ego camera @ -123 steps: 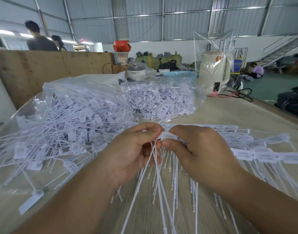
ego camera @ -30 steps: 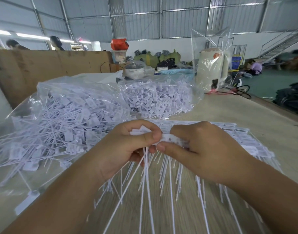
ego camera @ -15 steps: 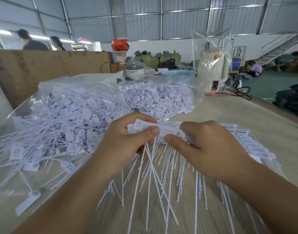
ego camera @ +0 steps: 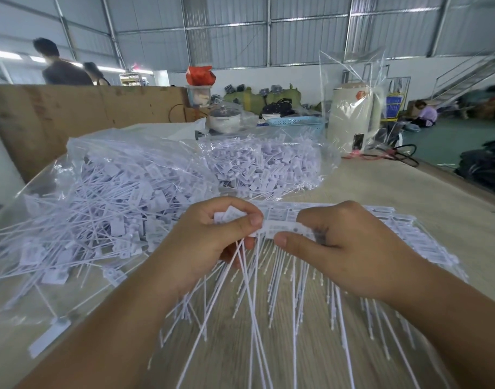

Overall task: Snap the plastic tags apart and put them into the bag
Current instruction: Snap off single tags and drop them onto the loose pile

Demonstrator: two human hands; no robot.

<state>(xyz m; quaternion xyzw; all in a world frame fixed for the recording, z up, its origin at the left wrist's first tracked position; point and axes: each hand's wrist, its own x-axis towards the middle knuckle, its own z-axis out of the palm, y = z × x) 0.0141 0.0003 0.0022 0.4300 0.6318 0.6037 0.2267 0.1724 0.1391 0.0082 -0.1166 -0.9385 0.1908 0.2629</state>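
Observation:
A joined strip of white plastic tags with long thin tails is held above the wooden table. My left hand grips several separated tags by their heads, thumb on top. My right hand pinches the strip's near end between thumb and fingers. More joined strips lie flat under and to the right of my right hand. A large clear bag full of loose tags lies open at the left.
A second clear bag of tags lies behind the hands. Farther back stand a pot, a blue basket and a cream appliance in plastic wrap. A cardboard wall runs along the left. People are in the background.
Both hands kept working the strip's end; the left hand has gathered more loose tags in its grip, and the strip has shifted slightly between the thumbs.

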